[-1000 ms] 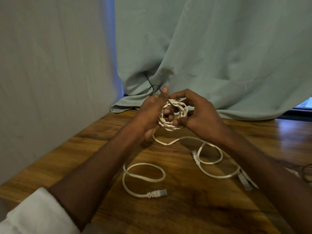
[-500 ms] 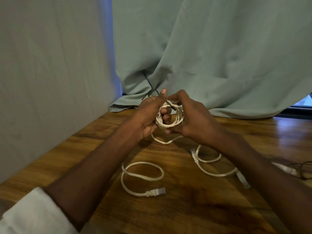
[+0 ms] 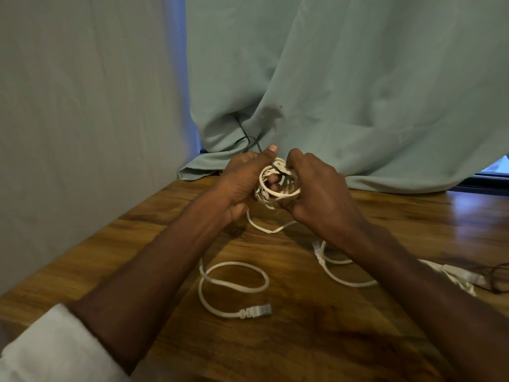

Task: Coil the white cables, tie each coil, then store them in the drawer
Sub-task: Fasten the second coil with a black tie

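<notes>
A home room: wooden table (image 3: 303, 340) against draped pale-green curtains (image 3: 358, 92).

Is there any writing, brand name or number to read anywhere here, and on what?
None: no word, label, brand or number can be read.
The white cable coil, held by the left hand and right hand, bears no print that shows.
The plug lying on the wooden table shows no marking.
The curtain is plain cloth.

A pale green curtain (image 3: 358, 92) drapes onto the far edge of the wooden desk (image 3: 316, 340); a thin dark wire (image 3: 243, 133) hangs against the curtain.
</notes>
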